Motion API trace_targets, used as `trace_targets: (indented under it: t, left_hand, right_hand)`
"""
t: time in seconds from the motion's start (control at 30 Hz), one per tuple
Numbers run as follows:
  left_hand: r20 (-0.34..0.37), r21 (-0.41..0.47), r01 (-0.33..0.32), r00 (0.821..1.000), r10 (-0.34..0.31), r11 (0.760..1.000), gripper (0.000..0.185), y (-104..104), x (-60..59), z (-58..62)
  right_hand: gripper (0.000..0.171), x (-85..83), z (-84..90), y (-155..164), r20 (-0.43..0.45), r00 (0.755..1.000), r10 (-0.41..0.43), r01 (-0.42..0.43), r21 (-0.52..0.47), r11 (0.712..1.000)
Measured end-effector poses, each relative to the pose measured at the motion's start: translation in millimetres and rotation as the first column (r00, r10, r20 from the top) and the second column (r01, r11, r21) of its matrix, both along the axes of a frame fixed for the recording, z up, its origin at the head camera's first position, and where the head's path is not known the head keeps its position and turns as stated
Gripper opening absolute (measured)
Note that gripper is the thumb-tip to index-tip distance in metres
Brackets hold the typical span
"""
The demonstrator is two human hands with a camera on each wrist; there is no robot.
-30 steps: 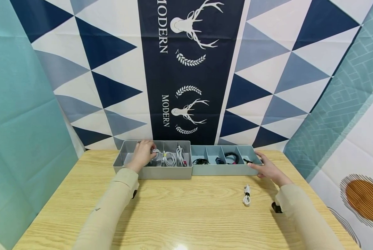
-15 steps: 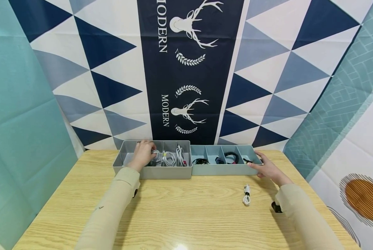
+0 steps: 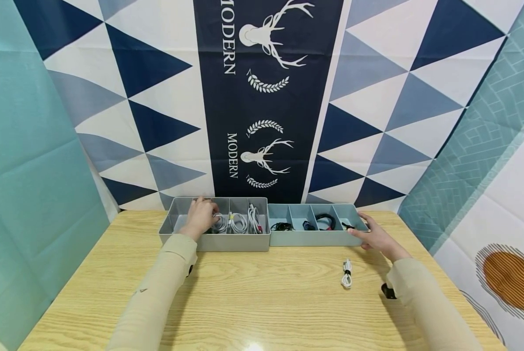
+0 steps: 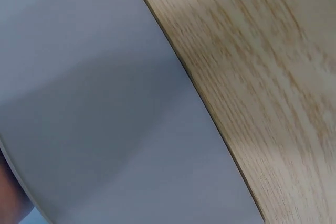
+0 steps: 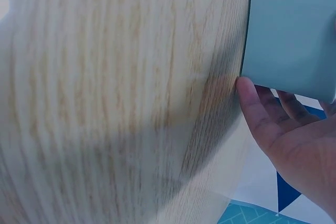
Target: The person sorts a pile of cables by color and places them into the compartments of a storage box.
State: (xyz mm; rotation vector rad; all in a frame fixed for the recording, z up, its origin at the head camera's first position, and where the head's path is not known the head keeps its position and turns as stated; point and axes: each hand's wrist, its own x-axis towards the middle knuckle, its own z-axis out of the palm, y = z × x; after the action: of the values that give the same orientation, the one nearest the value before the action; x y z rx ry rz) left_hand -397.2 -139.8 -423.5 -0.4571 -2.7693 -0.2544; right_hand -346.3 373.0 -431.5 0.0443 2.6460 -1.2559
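My left hand (image 3: 199,218) reaches down into the grey divided box (image 3: 233,242), beside a coiled white cable (image 3: 221,223). Its fingertips are hidden, so a hold on that cable cannot be made out. Further right in the box lie more white cables (image 3: 239,223), one with a yellow tag. My right hand (image 3: 373,236) grips the right end of the light blue divided box (image 3: 316,239), the thumb over the front and the fingers along the end wall (image 5: 294,88). In the left wrist view the grey box's wall (image 4: 115,103) fills most of the picture.
Dark cables lie in the blue box's compartments, among them a black coil (image 3: 325,220). A white cable bundle (image 3: 347,274) with a black tie lies on the wooden table (image 3: 262,297). Patterned cloth (image 3: 271,112) hangs right behind the boxes, which stand end to end.
The white cable by my left hand has come down a little deeper into its compartment, and the left fingers have sunk slightly. My right hand and both boxes have stayed in place.
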Motion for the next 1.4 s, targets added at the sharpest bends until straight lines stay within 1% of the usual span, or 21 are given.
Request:
trace_targets:
  t: [0.17,0.33,0.5,0.67,0.93,1.17,1.4]
  left_hand:
    - [-0.003,0.042,0.016,1.000,-0.016,0.999,0.018,-4,1.4,2.0]
    - [0.018,0.081,0.024,1.000,-0.026,0.996,0.020,-8,4.3,5.3]
    - [0.031,0.090,0.031,0.999,-0.034,0.995,0.023,-13,6.9,7.7]
    - [0.019,0.097,0.052,0.998,-0.054,0.994,0.025,-15,9.1,12.0]
    - [0.012,0.122,0.059,0.998,-0.061,0.991,0.026,-13,16.7,20.5]
    - [0.049,0.152,0.049,0.997,-0.057,0.987,0.028,-7,25.0,30.3]
    - [0.066,0.194,0.027,0.997,-0.041,0.981,0.028,-3,35.3,42.5]
  right_hand:
    - [0.096,-1.8,-2.9,2,-0.005,1.000,0.008,-0.008,-0.008,1.000]
    - [0.097,-2.5,-3.4,2,-0.013,1.000,0.007,-0.008,-0.013,1.000]
    - [0.097,-0.5,-0.5,0,-0.023,1.000,0.021,-0.022,-0.009,1.000]
    - [0.098,2.4,2.0,-1,-0.026,0.999,0.026,-0.026,-0.009,1.000]
    - [0.097,2.6,2.2,-1,-0.017,0.999,0.027,-0.027,-0.019,0.999]
    - [0.096,1.3,1.0,0,-0.001,1.000,0.001,-0.001,-0.006,1.000]
    - [0.094,3.6,3.5,-2,-0.007,1.000,0.013,-0.013,-0.002,1.000]
